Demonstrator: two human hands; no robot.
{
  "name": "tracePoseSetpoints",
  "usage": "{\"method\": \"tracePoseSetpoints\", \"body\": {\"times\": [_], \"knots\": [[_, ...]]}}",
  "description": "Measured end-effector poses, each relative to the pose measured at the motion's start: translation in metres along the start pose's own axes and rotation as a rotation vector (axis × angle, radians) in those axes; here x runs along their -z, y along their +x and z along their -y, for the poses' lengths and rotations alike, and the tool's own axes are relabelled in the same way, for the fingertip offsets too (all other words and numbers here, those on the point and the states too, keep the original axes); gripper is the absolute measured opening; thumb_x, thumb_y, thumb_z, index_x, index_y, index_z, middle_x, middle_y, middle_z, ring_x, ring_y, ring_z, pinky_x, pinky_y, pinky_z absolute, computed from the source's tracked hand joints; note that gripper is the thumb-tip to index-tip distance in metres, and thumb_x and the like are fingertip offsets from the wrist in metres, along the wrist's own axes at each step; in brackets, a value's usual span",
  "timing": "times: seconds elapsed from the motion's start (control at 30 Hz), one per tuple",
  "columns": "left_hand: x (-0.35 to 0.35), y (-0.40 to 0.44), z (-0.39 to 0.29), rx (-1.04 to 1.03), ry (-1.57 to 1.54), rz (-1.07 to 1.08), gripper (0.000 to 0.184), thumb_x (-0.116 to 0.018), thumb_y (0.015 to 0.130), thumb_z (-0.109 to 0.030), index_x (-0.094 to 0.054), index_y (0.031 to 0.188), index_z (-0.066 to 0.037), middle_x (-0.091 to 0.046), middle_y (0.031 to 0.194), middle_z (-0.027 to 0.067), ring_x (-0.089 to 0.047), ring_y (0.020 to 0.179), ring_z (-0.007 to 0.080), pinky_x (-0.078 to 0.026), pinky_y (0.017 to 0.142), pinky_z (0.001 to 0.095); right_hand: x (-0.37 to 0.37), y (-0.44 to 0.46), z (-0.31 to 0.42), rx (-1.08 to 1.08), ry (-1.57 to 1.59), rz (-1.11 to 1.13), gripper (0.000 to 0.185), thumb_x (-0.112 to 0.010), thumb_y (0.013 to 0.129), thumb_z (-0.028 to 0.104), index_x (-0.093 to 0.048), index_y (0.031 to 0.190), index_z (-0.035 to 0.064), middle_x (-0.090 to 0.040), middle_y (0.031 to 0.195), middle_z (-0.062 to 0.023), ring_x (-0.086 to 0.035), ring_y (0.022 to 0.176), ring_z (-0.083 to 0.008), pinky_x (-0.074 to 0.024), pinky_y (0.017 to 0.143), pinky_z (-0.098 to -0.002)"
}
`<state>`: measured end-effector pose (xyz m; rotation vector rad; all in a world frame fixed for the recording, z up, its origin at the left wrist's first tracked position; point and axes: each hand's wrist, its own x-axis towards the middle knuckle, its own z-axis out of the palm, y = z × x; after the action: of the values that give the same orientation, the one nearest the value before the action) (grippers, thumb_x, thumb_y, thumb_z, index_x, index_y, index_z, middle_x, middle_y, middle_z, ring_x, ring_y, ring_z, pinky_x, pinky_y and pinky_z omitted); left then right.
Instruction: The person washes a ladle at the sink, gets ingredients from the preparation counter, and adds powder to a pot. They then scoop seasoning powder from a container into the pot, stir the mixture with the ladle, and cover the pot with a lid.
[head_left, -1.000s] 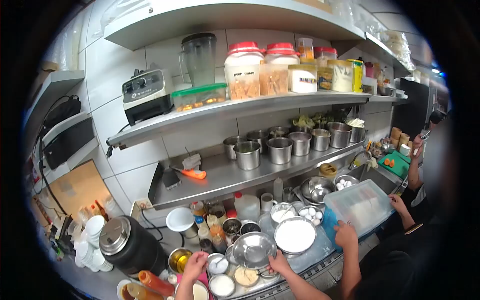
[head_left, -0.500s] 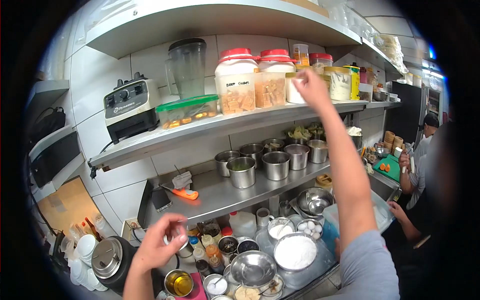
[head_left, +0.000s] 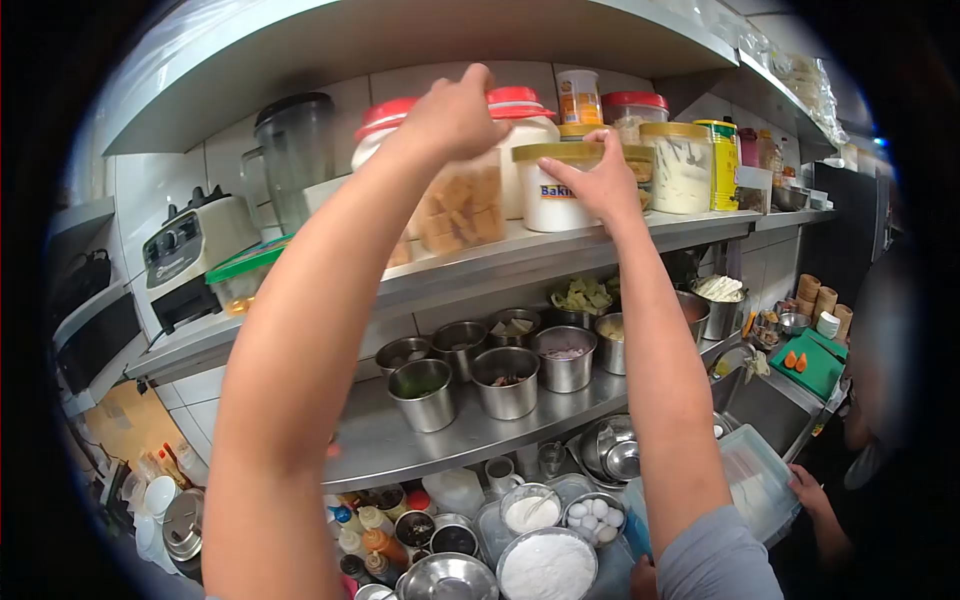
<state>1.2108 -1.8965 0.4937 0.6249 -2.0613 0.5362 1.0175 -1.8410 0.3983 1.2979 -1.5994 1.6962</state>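
Observation:
My left hand (head_left: 458,118) reaches up to the shelf, its fingers closed at the top of a clear container of brown cubes (head_left: 462,208). Motion blurs that container, and my hand partly covers its upper edge. Behind it stand white jars with red lids (head_left: 516,97). My right hand (head_left: 600,182) grips a white tub with a gold lid (head_left: 540,208), thumb across the lid and fingers over its far right side. Part of the tub's label reads "Bakin". Right of it are a gold-lidded jar of white stuff (head_left: 680,180) and a yellow can (head_left: 721,165).
Below, several steel pots (head_left: 505,388) line a lower shelf. Under that stand a bowl of white powder (head_left: 548,570), a bowl of eggs (head_left: 594,518) and sauce bottles. A blender base (head_left: 195,240) is at left. Another person's hand (head_left: 808,488) holds a clear bin (head_left: 765,490).
My left hand has risen from the lower counter to the shelf. The container of cubes has shifted left from its jar. My right hand has settled on the gold-lidded tub. The view has turned right.

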Motion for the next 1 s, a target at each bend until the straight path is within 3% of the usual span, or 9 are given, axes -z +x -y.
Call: {"method": "tracePoseSetpoints", "body": {"times": [0.07,0.23,0.43,0.57,0.63,0.77,0.87,0.93,1.0], "knots": [[-0.038,0.054,0.004,0.158,0.106,0.156,0.065,-0.067,0.082,-0.042,-0.048,0.133,-0.007,-0.060,0.124,0.0191,-0.058,0.115,0.0339,-0.046,0.097,0.0429,0.003,0.001,-0.012,0.003,0.069,-0.013,0.079,-0.082,0.064,0.053,-0.046,0.118,0.0080,-0.064,0.109,-0.0239,-0.063,0.102,-0.0376,-0.0492,0.087,-0.0424],[-0.081,0.100,-0.012,0.180,0.282,0.399,0.062,-0.064,0.084,-0.050,-0.057,0.127,-0.005,-0.064,0.120,0.0157,-0.060,0.113,0.0296,-0.048,0.095,0.0417,0.004,0.009,-0.037,0.048,0.479,-0.155,0.074,-0.082,0.068,0.045,-0.043,0.119,0.0081,-0.061,0.111,-0.0215,-0.061,0.101,-0.0308,-0.0480,0.088,-0.0403],[-0.108,0.109,-0.006,0.296,0.187,0.262,0.065,-0.061,0.083,-0.062,-0.068,0.112,-0.004,-0.068,0.113,0.0154,-0.063,0.109,0.0285,-0.050,0.091,0.0405,0.012,0.016,-0.056,0.152,0.683,-0.307,0.072,-0.081,0.072,0.041,-0.041,0.119,0.0053,-0.053,0.114,-0.0181,-0.056,0.105,-0.0266,-0.0460,0.090,-0.0374],[-0.101,0.121,0.004,0.425,0.028,-0.022,0.078,-0.061,0.074,-0.076,-0.071,0.103,-0.004,-0.070,0.103,0.0145,-0.067,0.100,0.0273,-0.052,0.086,0.0368,0.013,0.011,-0.054,0.214,0.751,-0.349,0.073,-0.082,0.071,0.040,-0.041,0.119,0.0044,-0.052,0.116,-0.0183,-0.056,0.104,-0.0274,-0.0456,0.091,-0.0388],[-0.086,0.132,0.001,0.592,-0.144,0.037,0.074,-0.079,0.066,-0.062,-0.067,0.117,-0.010,-0.065,0.119,0.0135,-0.063,0.110,0.0261,-0.052,0.092,0.0363,0.014,0.008,-0.054,0.261,0.525,-0.375,0.072,-0.082,0.071,0.040,-0.041,0.119,0.0043,-0.053,0.116,-0.0180,-0.056,0.104,-0.0292,-0.0452,0.091,-0.0399],[-0.082,0.130,-0.005,0.642,-0.276,-0.081,0.075,-0.080,0.065,-0.062,-0.067,0.116,-0.009,-0.065,0.119,0.0147,-0.064,0.109,0.0269,-0.052,0.093,0.0366,0.021,-0.001,-0.044,0.204,0.449,-0.334,0.072,-0.082,0.071,0.040,-0.042,0.119,0.0047,-0.054,0.115,-0.0178,-0.056,0.105,-0.0307,-0.0449,0.092,-0.0410],[-0.066,0.121,-0.010,0.690,-0.310,-0.348,0.073,-0.080,0.068,-0.059,-0.066,0.118,-0.007,-0.066,0.114,0.0123,-0.064,0.105,0.0239,-0.051,0.091,0.0362,0.021,0.000,-0.045,0.161,0.393,-0.338,0.072,-0.082,0.070,0.041,-0.042,0.120,0.0055,-0.056,0.114,-0.0180,-0.057,0.106,-0.0309,-0.0448,0.092,-0.0411],[-0.052,0.119,-0.005,0.524,-0.527,-0.562,0.023,-0.074,0.080,-0.020,-0.071,0.096,-0.004,-0.071,0.099,0.0160,-0.068,0.090,0.0292,-0.051,0.080,0.0378,0.020,0.001,-0.048,0.223,0.394,-0.422,0.073,-0.082,0.070,0.041,-0.042,0.120,0.0060,-0.056,0.113,-0.0188,-0.057,0.106,-0.0308,-0.0455,0.091,-0.0411],[-0.040,0.119,-0.004,0.532,-0.626,-0.609,0.022,-0.073,0.080,-0.020,-0.071,0.095,-0.004,-0.071,0.096,0.0149,-0.067,0.088,0.0274,-0.051,0.078,0.0373,0.021,0.005,-0.052,0.173,0.493,-0.400,0.074,-0.082,0.070,0.042,-0.041,0.120,0.0060,-0.055,0.113,-0.0195,-0.057,0.106,-0.0308,-0.0458,0.091,-0.0415]]}}
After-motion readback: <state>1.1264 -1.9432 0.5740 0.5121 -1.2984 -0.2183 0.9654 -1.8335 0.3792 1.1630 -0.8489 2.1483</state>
